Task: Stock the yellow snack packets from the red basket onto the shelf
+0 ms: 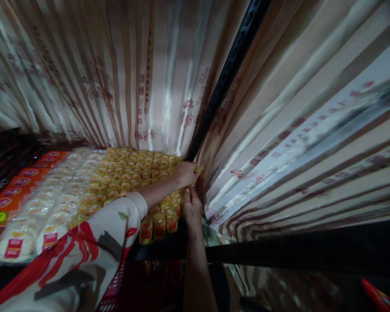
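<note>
Rows of small yellow-wrapped snack packets (126,169) stand tightly packed on a dark shelf. My left hand (185,173) reaches across them to the back right corner, beside a black upright post. Its fingers are closed around a yellow-wrapped packet (198,168), of which only a small part shows. Just below it, my right hand (192,206) is raised at the right end of the rows, close to the packets. Its thumb and fingers are bent together; what lies between them, if anything, is hidden.
Clear-wrapped white round snacks (47,203) and orange packs (17,186) fill the left of the shelf. The black post (225,86) rises at the corner. Pleated printed sheeting (162,78) hangs behind and to the right. A pink basket (112,288) is below.
</note>
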The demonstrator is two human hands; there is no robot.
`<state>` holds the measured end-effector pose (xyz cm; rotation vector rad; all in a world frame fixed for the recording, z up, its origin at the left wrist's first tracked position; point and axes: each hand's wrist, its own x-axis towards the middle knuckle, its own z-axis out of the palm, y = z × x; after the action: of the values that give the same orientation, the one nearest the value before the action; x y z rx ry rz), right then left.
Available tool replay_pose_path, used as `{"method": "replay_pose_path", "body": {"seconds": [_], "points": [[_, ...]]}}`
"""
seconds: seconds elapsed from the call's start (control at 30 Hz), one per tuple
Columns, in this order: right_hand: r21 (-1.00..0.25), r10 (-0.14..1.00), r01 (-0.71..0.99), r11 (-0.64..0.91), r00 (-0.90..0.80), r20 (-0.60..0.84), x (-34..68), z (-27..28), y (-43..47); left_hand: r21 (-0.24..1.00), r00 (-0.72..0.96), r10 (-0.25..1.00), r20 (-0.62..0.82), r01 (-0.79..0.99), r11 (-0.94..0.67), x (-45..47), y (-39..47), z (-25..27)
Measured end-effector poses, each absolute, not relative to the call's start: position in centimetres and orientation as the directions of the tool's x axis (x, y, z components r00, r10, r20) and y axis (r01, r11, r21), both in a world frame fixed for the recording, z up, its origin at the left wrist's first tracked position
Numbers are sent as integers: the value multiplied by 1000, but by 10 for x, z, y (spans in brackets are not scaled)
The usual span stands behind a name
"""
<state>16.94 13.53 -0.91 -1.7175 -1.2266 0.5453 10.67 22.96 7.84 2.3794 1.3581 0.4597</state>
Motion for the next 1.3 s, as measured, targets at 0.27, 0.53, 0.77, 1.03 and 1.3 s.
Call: {"method": "replay_pose_path", "body": {"seconds": [0.27, 0.53, 0.77, 1.03, 1.3], "points": [[-885, 774, 466, -24, 569, 278, 176, -15, 141, 400, 554, 832, -11, 765, -504, 111, 228, 81], [-938, 789, 342, -54, 590, 170, 178, -20, 151, 384, 545, 836, -69, 788, -482, 113, 232, 81], [-901, 801, 430, -61, 560, 213, 173, -10, 143, 352, 547, 835, -57, 794, -496, 114, 231, 77], [-884, 865, 467, -36, 457, 207, 168, -9, 138, 225, 616, 780, -114, 780, -584, 113, 238, 81], [-866, 856, 500, -24, 458, 241, 167, -13, 135, 182, 614, 783, -103, 785, -591, 127, 233, 73]]}}
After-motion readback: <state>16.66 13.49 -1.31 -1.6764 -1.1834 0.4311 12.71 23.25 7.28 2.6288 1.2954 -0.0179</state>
